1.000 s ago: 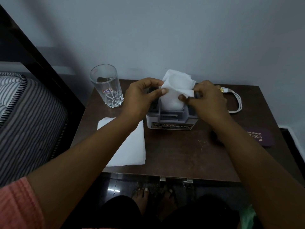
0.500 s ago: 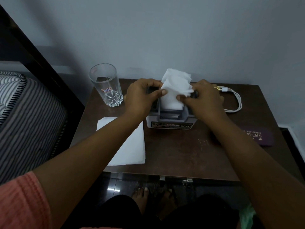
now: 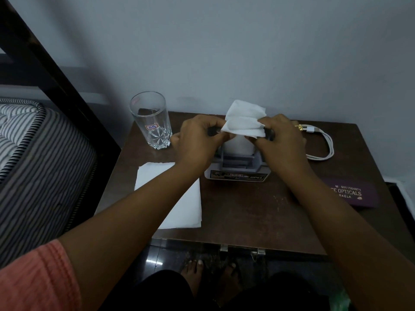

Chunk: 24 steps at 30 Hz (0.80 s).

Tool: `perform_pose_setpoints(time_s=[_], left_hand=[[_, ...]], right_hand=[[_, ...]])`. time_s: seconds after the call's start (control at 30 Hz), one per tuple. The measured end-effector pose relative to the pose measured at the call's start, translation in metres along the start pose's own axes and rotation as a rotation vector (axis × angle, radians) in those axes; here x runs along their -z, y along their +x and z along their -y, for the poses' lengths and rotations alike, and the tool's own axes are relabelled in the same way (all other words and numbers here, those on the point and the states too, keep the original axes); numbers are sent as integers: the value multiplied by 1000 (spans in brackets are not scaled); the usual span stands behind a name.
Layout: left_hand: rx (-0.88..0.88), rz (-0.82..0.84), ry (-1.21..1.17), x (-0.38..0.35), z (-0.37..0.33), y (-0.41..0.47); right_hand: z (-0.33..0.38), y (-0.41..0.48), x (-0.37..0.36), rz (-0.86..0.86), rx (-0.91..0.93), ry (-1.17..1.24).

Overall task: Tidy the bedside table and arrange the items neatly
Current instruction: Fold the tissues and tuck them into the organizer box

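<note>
**Folding a tissue over the grey holder**

Reading the labels first: the grey holder (image 3: 237, 173) in the middle of the bedside table (image 3: 247, 212) carries a strip on its near face where only "OPEL" is legible. At the right edge lies a purple case (image 3: 357, 194) printed with "OPTICALS", a line of digits above it (too small to read surely) and "RKELA" below. The empty drinking glass (image 3: 151, 122) at the far left of the table bears a small sticker with a handwritten mark that looks like "166".

Both hands meet above the holder. The left hand (image 3: 197, 142) comes in from the near left with its forearm bare below a salmon sleeve (image 3: 38, 279); its fingertips are pinched on the left end of a white tissue (image 3: 243, 124). The right hand (image 3: 283, 142) mirrors it, thumb and fingers closed on the tissue's right end, a gold ring (image 3: 299, 127) showing on a far finger. The tissue is folded into layers and held just over the holder, where more white paper stands upright in the slot.

A flat white napkin (image 3: 175, 196) lies on the near left of the table under the left forearm. A coiled white cable (image 3: 323, 144) rests at the far right, beyond the right hand. A striped mattress (image 3: 33, 167) borders the table on the left.
</note>
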State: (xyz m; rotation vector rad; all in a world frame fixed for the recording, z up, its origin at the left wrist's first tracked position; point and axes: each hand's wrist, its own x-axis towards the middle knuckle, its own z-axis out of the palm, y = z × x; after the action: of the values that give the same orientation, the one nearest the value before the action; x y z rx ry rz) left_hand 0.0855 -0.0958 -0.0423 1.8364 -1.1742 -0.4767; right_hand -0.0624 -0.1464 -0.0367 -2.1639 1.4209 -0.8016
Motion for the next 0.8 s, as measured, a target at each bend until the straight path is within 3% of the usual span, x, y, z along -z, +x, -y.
perform_pose_setpoints(time_s=[0.17,0.37,0.57,0.8], left_hand=[[44,19,-102,-2,3,2],[-120,-14,11,-5,5,-3],[-68,-26,161,-4,7,-8],[-52,-31,125,-3,8,-5]], right_hand=[[2,-13,6,-145,-20,20],[-9,-29,1,-81,-42,-71],[-7,-19,-1,-25,-107,-51],[-4,-6,3,29,-64,-16]])
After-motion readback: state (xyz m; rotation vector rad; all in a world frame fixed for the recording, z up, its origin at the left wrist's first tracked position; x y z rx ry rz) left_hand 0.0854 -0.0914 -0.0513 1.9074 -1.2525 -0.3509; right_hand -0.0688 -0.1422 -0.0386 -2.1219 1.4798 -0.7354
